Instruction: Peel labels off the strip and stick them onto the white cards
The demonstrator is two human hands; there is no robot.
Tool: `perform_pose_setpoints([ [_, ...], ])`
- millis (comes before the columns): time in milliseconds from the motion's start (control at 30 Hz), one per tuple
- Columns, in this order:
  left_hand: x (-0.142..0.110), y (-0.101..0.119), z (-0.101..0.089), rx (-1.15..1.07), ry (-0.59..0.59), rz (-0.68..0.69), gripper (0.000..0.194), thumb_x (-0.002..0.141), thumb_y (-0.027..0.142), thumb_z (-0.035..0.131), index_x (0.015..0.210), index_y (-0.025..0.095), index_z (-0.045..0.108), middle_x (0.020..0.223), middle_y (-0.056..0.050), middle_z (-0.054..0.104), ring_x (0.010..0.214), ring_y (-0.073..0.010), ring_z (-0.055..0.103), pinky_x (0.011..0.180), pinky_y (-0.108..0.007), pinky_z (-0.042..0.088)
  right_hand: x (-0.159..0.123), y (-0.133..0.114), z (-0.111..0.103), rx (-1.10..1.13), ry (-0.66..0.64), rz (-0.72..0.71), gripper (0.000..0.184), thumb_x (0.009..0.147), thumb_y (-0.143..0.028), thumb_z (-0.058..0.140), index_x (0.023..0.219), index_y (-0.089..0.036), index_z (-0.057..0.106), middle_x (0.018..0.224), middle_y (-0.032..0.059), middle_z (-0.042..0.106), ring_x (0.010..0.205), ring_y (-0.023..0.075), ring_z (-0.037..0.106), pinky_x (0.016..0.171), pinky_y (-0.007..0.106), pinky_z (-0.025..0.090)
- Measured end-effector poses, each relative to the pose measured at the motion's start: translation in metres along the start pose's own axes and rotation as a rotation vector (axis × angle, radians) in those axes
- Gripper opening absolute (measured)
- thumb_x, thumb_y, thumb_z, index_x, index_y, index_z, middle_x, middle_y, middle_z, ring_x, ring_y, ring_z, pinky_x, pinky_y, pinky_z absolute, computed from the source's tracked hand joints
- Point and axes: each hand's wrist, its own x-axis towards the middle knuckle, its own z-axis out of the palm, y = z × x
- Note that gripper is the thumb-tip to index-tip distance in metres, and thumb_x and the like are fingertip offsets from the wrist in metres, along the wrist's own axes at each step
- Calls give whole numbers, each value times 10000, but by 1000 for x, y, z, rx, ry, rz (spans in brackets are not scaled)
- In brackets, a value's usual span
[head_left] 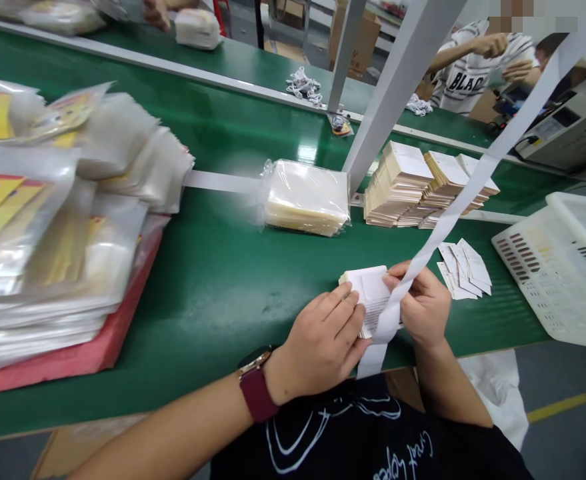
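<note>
This is a factory packing floor: a long green belt-topped surface (213,320) runs between white metal uprights (397,87), beside a second green line (213,60). A co-worker in a white printed T-shirt (473,73), brown cardboard cartons (355,37) and a plastic-wrapped stack of cream cards (307,198) show it.

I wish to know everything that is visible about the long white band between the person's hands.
The long white band is a flat strip, paper-like, with no visible print. It runs diagonally from the top right corner, above the green belt, down to the hands, then hangs past the belt's near edge. It crosses the small stack of white cards and touches the right hand; the left hand holds that stack beside it.
</note>
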Motion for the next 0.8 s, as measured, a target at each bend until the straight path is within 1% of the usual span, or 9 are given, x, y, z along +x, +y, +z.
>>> perform_pose_setpoints([
  [167,0,1,0,-5,-7,-4,328,883,284,608,1106,43,611,1113,-191,692,1161,-347,623,908,-461,586,-1,0,0,-12,11,-13,136,730,-137,640,824,-235,648,764,-15,635,704,167,593,626,293,460],
  [300,1,0,0,-11,-6,-6,302,889,288,595,1084,58,616,1101,-181,695,1150,-340,627,908,-459,589,-2,0,1,-4,45,-62,122,743,-159,644,826,-249,645,767,-12,636,714,176,599,636,307,475],
  [400,1,0,0,-10,-5,-11,284,893,288,588,1079,76,618,1100,-171,695,1149,-333,628,910,-457,591,-3,-2,2,15,55,-86,112,747,-165,655,817,-253,650,775,-8,640,734,180,603,657,314,484],
  [467,2,0,0,-10,-5,-10,276,888,279,593,1074,76,617,1093,-170,696,1151,-334,627,907,-457,592,-3,-4,2,55,71,-76,103,747,-173,669,812,-251,659,784,-7,649,731,173,606,655,309,487],
  [533,2,0,-1,-11,-9,-3,278,881,273,603,1068,68,614,1091,-175,694,1153,-341,625,899,-458,594,0,-6,3,130,127,-28,92,739,-190,693,807,-246,667,785,-7,658,703,158,607,628,288,488],
  [667,1,-1,-1,-12,-23,5,282,886,279,604,1083,77,603,1116,-183,685,1161,-339,622,900,-461,595,16,0,4,378,282,170,140,680,-237,752,759,-224,638,711,-25,642,600,124,585,551,247,474],
  [733,1,-2,-1,-11,-15,13,289,888,278,605,1103,84,594,1115,-181,685,1168,-338,620,902,-463,594,22,6,4,473,306,229,192,648,-257,775,761,-218,624,700,-30,640,589,122,585,562,253,490],
  [800,2,-3,-1,-12,-7,20,301,883,271,616,1116,82,587,1112,-185,683,1177,-344,614,905,-465,592,24,9,5,492,266,238,220,644,-265,786,794,-217,633,732,-24,658,619,132,604,609,273,517],
])
